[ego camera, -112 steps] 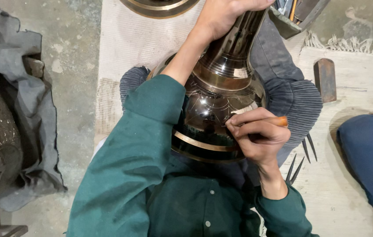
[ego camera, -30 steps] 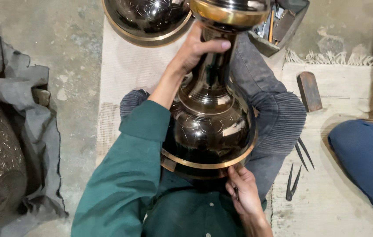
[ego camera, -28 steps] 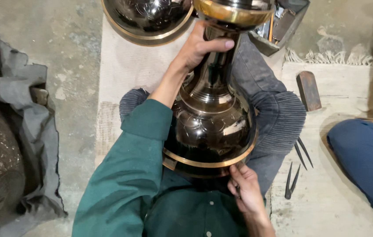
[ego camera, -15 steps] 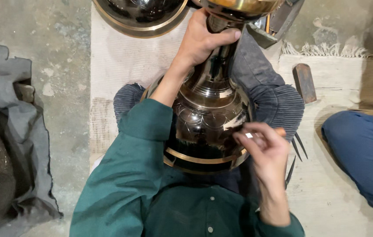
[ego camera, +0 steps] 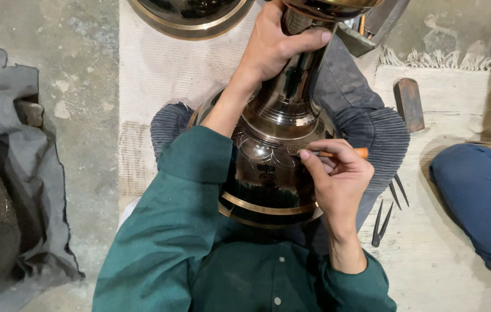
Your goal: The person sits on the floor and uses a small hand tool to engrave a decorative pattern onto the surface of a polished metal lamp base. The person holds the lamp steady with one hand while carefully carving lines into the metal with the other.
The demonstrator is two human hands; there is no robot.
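vase [ego camera: 274, 167] dark metal, on lap, neck away | left hand [ego camera: 274, 43] gripping neck | right hand [ego camera: 338, 179] pinching tool [ego camera: 343, 153], tip on vase shoulder | compass [ego camera: 387, 214], block [ego camera: 409, 104] on mat right | bowl [ego camera: 190, 17] top | grey cloth [ego camera: 32, 190] left

- Left hand [ego camera: 274, 43] sits at 12 o'clock, fingers curled tight in a full grip, thumb pointing right; its bare forearm runs down to a green sleeve at 7 o'clock.
- Right hand [ego camera: 338, 176] lies right of centre, at about 3 o'clock, fingertips pinched, apparently in a pen-like hold, wrist bent, green cuff at 5 o'clock.
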